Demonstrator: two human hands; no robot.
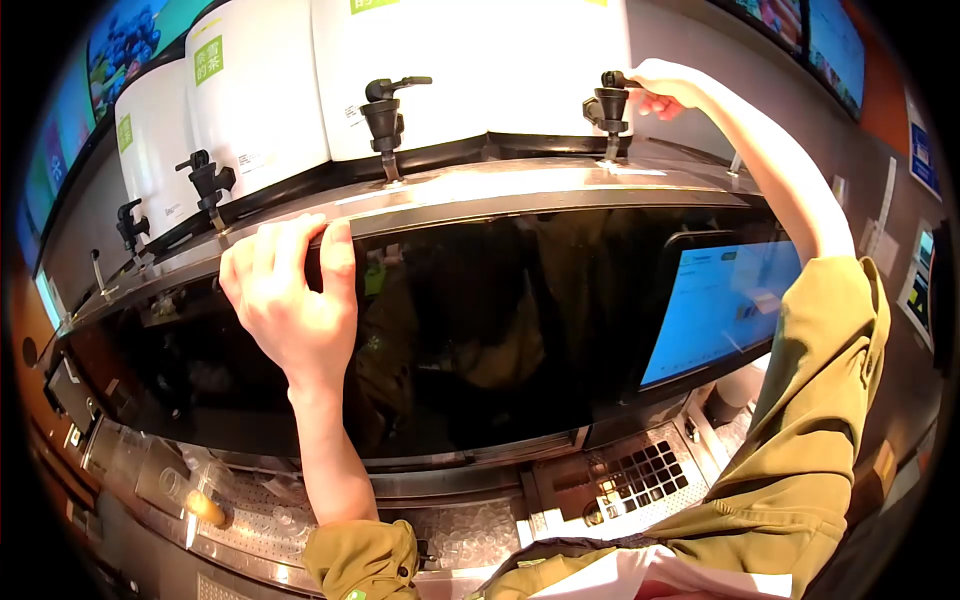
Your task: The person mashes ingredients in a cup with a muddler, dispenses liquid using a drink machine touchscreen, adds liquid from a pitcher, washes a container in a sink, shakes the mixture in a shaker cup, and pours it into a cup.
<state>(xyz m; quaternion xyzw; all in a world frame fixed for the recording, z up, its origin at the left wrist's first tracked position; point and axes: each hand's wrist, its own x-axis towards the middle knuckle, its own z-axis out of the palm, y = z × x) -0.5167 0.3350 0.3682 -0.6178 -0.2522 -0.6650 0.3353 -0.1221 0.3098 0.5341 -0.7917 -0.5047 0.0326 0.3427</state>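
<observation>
Lit screens (125,45) hang beyond the glossy black panel (460,320), my reference for every position. Viewed through the head camera, a metal surface (480,185) runs along the panel's top edge, with white dispensers (480,70) behind it. Above the panel's right part I find the black tap (610,110) being handled, upright at the dispenser's front. My right hand (668,88) has its fingers closed about the end of the tap's lever; part of that grip is hidden. My left hand (295,290) rests at the panel's upper edge, left of its middle, fingers loosely bent and clasping nothing visible.

For sound handling, I judge the lever wants light fingertip pressure, wrist relaxed, the left hand steadying without weight on the panel.

Materials: dispensers smooth and rounded; tap dark, plastic-looking, stepped in profile; surface reflective. Below the panel I note a square-holed grate (648,482) and, further left, a finely perforated metal tray (250,540).
</observation>
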